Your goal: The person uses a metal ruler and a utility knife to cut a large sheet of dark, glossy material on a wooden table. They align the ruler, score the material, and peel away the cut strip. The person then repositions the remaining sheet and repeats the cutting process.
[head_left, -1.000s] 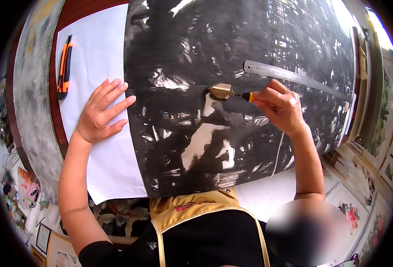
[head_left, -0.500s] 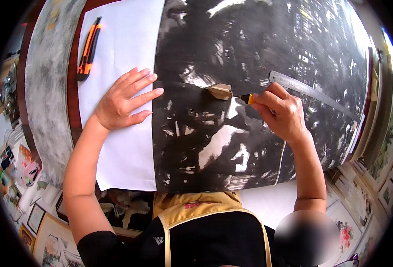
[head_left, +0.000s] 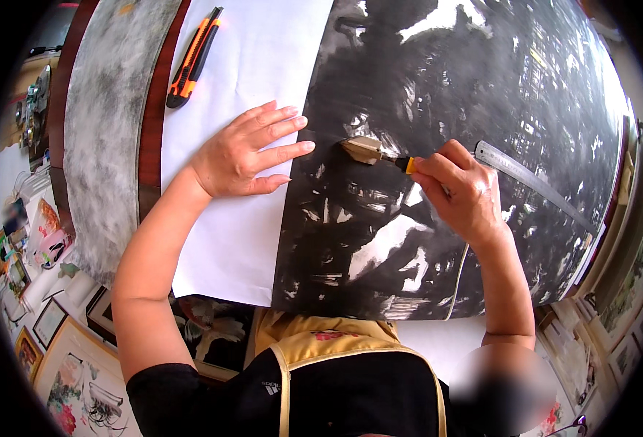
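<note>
A large black-and-white ink painting (head_left: 379,251) lies over the table, its left edge along a wide strip of white paper (head_left: 223,237). My left hand (head_left: 245,153) rests on the white strip with fingers spread, the longer fingertips reaching the painting's edge. In my right hand (head_left: 458,186) is the dark and yellow handle of a small tacking iron (head_left: 365,149). Its pointed metal head is on the painting, tip toward my left fingertips. A thin pale cord hangs below that hand. My right fingers are wrapped round the handle.
An orange and black utility knife (head_left: 194,58) lies on the white strip's far left. A steel ruler (head_left: 536,182) is on the painting beyond my right hand. Farther left hangs a grey mottled sheet (head_left: 110,131). Framed pictures (head_left: 52,328) stand below the table.
The iron has slid left across the painting, closer to its left edge and my left fingertips. My left hand keeps its place on the white strip. The whole view has shifted.
</note>
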`<state>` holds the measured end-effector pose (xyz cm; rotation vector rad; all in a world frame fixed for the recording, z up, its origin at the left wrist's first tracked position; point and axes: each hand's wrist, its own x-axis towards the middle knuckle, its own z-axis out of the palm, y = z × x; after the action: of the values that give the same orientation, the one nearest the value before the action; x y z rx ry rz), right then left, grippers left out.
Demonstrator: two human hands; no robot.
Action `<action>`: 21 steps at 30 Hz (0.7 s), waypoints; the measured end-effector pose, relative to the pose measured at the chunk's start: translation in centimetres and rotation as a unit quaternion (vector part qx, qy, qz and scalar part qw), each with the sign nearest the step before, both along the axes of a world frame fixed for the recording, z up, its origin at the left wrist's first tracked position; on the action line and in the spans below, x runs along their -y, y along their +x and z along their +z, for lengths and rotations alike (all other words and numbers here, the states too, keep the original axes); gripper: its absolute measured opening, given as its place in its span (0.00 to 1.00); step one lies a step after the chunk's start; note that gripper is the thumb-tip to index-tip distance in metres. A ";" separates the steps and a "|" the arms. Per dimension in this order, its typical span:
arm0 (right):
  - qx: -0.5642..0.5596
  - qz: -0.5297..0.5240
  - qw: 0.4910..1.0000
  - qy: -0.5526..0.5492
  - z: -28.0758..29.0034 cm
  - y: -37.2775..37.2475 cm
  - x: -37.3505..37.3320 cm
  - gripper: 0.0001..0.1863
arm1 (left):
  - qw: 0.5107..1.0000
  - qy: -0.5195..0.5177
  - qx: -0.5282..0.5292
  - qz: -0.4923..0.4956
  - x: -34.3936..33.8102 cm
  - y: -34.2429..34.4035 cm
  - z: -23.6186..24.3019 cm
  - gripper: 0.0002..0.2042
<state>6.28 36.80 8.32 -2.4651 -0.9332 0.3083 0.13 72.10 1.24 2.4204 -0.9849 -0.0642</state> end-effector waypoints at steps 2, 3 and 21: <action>0.004 0.003 1.000 0.000 -0.1 0.0 -0.6 0.04 | 1.000 -0.005 0.000 0.002 -0.1 0.0 0.0 0.25; 0.005 0.005 1.000 -0.004 0.0 0.0 -0.8 0.04 | 1.000 -0.004 0.002 0.004 -0.1 -0.1 -0.1 0.25; 0.010 0.020 1.000 -0.002 -0.1 -0.2 -3.6 0.05 | 1.000 -0.007 0.016 0.009 -0.3 -0.2 -0.3 0.24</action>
<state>6.13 40.38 8.24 -2.4602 -0.9909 0.2991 -0.05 72.43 0.96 2.4255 -0.9735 -0.0124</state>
